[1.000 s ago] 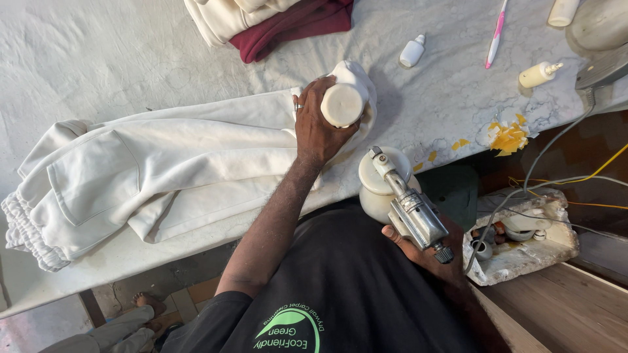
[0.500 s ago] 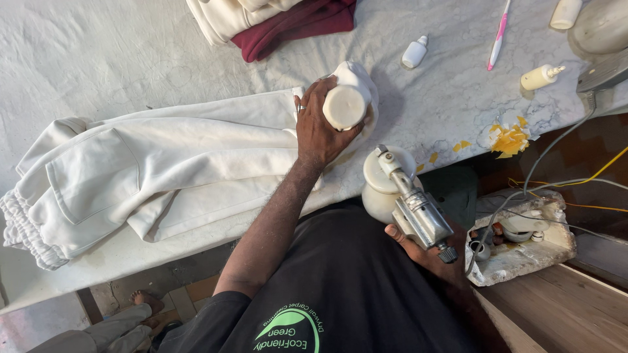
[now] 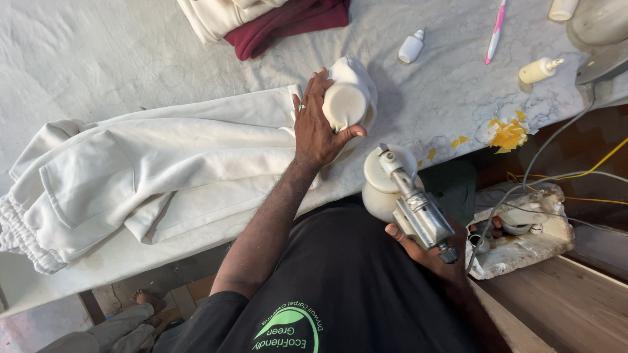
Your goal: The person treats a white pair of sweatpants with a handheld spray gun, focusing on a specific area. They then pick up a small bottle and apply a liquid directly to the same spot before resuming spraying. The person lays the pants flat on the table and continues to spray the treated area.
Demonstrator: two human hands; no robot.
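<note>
My left hand [image 3: 317, 127] presses the cuff end of white trousers [image 3: 150, 176] that is stretched over a round cream form [image 3: 345, 104] on the cloth-covered table [image 3: 104, 59]. My right hand [image 3: 425, 252] holds a metal spray gun [image 3: 415, 206] with a cream cup [image 3: 379, 180], its nozzle pointing up toward the stretched cloth. The gun hangs just off the table's near edge, a little below the form. The trousers lie flat to the left, waistband at the far left.
Folded cream and maroon clothes [image 3: 268, 19] lie at the back. A small white bottle [image 3: 411, 47], a pink toothbrush [image 3: 495, 23] and a cream dropper bottle [image 3: 538, 69] sit to the right, near a yellow stain [image 3: 507, 134]. Cables [image 3: 562, 176] and a foam block [image 3: 523, 235] are at right.
My right hand has shifted the spray gun slightly up and toward the stretched cuff. My left hand keeps its hold on the form.
</note>
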